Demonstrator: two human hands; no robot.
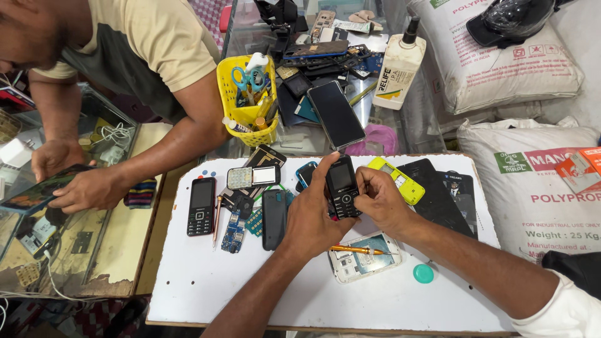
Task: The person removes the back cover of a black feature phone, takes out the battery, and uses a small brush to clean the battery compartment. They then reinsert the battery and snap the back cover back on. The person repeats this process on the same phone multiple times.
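Both hands meet on a small black keypad phone (342, 186) held upright over the white board (200, 281): the left hand (313, 216) wraps its left edge with fingers closed around it, forefinger reaching to the top, while the right hand (379, 199) pinches its right edge, fingers pressed against the casing. At six o'clock from the phone, just below the hands, a yellow-handled screwdriver (354, 250) lies across an opened white phone shell (363, 260), with a teal round cap (423, 273) at four o'clock. At three o'clock sits a yellow phone body (400, 178) beside dark back covers (441, 194). At nine o'clock lie a black back cover (273, 219), small blue circuit boards (235, 233), and farther off another black keypad phone (201, 206). At eleven o'clock stands a yellow basket (247, 97) of tools, and at twelve a large dark smartphone (336, 114). Far at nine o'clock, another person's hands (75, 178) hold a phone over a glass case.
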